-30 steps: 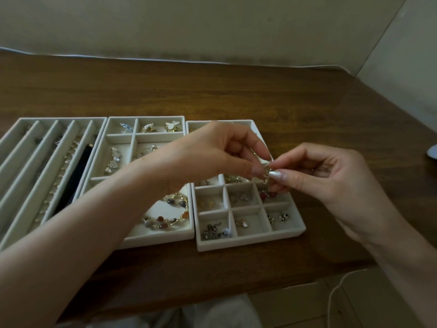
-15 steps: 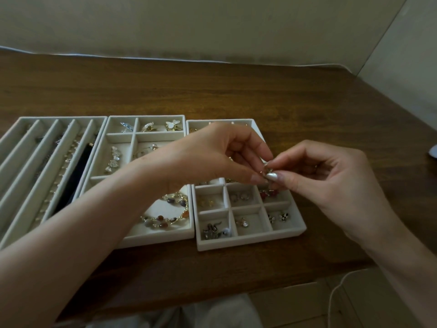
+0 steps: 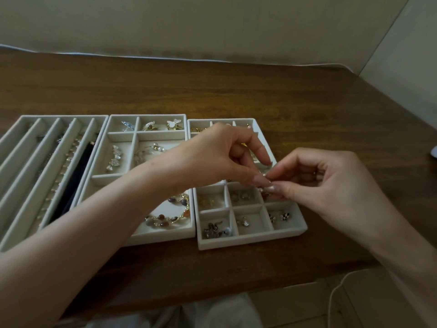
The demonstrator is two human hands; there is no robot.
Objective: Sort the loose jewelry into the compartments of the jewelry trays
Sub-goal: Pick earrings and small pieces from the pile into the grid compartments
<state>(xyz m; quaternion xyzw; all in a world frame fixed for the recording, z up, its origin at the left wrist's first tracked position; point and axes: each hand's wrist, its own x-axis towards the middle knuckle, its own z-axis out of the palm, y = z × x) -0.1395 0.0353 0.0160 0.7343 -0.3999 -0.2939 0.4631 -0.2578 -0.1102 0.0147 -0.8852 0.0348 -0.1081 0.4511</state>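
here both hands are meeting fingertip to fingertip: the left hand (image 3: 212, 157) and right hand (image 3: 331, 185) are each pinching one tiny piece of jewelry (image 3: 266, 183), its long axis hidden. it is hanging just above the small-compartment tray (image 3: 250, 241), the nearest open cells lying toward 6 o'clock from the grip.

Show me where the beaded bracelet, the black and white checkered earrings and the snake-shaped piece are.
beaded bracelet (image 3: 168, 217): head view, on the near run of coloured beads.
black and white checkered earrings (image 3: 285, 216): head view, on the right-hand earring of the pair.
snake-shaped piece (image 3: 212, 228): head view, on its coiled dark metal body.

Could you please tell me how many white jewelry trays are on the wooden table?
3, side by side: white long-slot tray leftmost, white mixed-compartment tray in the middle, white small-grid tray rightmost, partly under the hands.
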